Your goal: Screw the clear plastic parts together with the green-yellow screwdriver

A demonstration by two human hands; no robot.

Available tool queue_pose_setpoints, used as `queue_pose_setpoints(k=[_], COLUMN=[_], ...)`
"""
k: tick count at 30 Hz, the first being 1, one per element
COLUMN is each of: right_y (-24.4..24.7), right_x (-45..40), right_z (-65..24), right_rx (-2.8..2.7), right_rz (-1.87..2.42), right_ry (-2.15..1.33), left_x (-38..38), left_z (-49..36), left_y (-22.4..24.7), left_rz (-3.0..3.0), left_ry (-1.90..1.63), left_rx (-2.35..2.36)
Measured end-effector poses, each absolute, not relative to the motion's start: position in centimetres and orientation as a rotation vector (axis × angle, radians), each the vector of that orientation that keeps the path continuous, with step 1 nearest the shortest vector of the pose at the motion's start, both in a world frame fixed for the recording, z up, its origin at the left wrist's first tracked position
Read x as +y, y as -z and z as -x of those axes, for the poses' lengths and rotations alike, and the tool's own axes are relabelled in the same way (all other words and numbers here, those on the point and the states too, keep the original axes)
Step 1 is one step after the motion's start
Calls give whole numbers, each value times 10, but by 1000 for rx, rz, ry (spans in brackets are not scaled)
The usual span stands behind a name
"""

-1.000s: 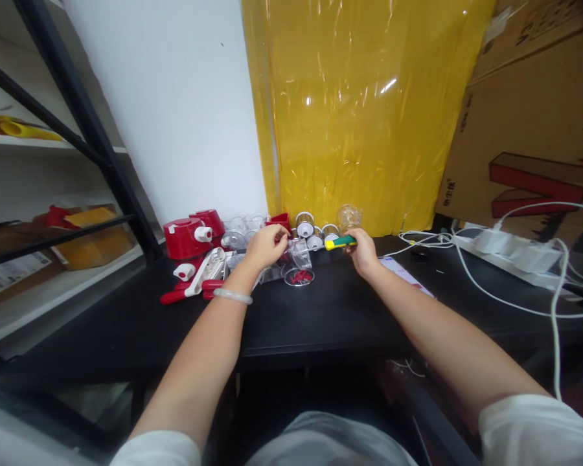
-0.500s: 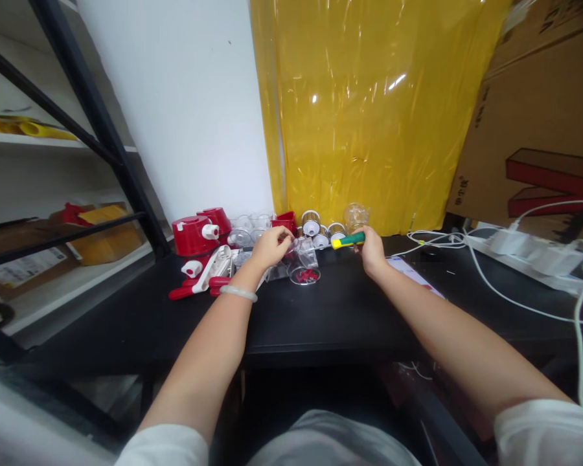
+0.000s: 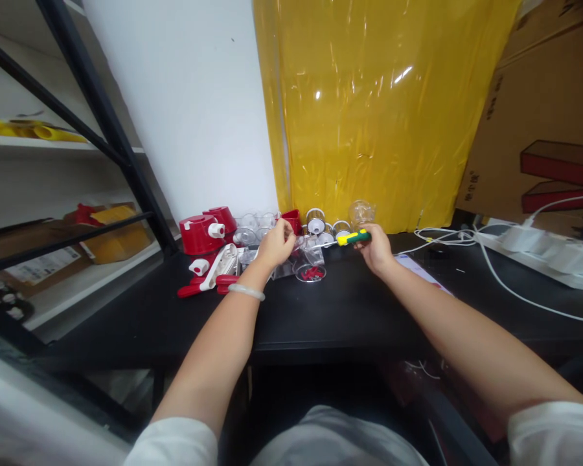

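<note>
My right hand (image 3: 376, 249) is wrapped round the green and yellow handle of a screwdriver (image 3: 354, 237), whose thin shaft points left. My left hand (image 3: 276, 244) has its fingertips pinched together just left of the shaft's tip; whatever lies between them is too small to make out. Below the tip stands a round clear dish (image 3: 311, 272) holding small red pieces. Transparent plastic parts (image 3: 284, 268) lie partly hidden beside my left hand. Several silver-and-white cylinders (image 3: 315, 222) and a clear cup (image 3: 362, 212) sit behind the screwdriver.
Left on the black table (image 3: 311, 320) are red housings (image 3: 199, 235) and white cranks with red handles (image 3: 216, 272). White cables and a power strip (image 3: 554, 255) lie at right. A yellow plastic curtain (image 3: 383, 116) and a cardboard box (image 3: 529, 123) stand behind; shelving (image 3: 102, 145) is at left.
My left fingertips have lifted slightly, away from the clear plastic. The screwdriver handle has turned in my right hand, showing more yellow. The whole view has shifted a little.
</note>
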State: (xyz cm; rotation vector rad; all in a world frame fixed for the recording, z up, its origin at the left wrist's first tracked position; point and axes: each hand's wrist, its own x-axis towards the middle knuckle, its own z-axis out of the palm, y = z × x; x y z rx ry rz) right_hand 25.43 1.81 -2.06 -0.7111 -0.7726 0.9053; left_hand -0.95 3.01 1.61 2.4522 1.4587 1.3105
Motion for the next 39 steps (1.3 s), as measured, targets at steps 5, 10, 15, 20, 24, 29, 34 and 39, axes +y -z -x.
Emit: queue_pose_setpoints(k=[5, 10, 15, 20, 24, 29, 34, 39], right_y=[22, 24, 16, 12, 18, 23, 18, 13], right_x=[18, 20, 14, 10, 14, 20, 17, 14], right_z=[-258, -257, -253, -256, -261, -261, -257, -259], right_rx=[-821, -837, -719, -666, -749, -822, -728, -667], right_rz=[729, 834, 729, 647, 756, 860, 762, 722], right_ry=[-915, -852, -1007, -1107, -1037, -962, -1040, -1142], left_x=[29, 28, 27, 28, 28, 30, 32, 32], left_z=[9, 9, 9, 9, 8, 8, 8, 7], left_y=[-17, -16, -16, -16, -16, -15, -12, -12], left_rz=[-2445, -2429, -2415, -2433, -2437, -2430, -2428, -2438], left_ry=[-1286, -1296, -1296, -1294, -1297, -1322, -1346, -1362], left_rx=[1515, 1510, 1474, 1499, 1490, 1487, 1444, 1455])
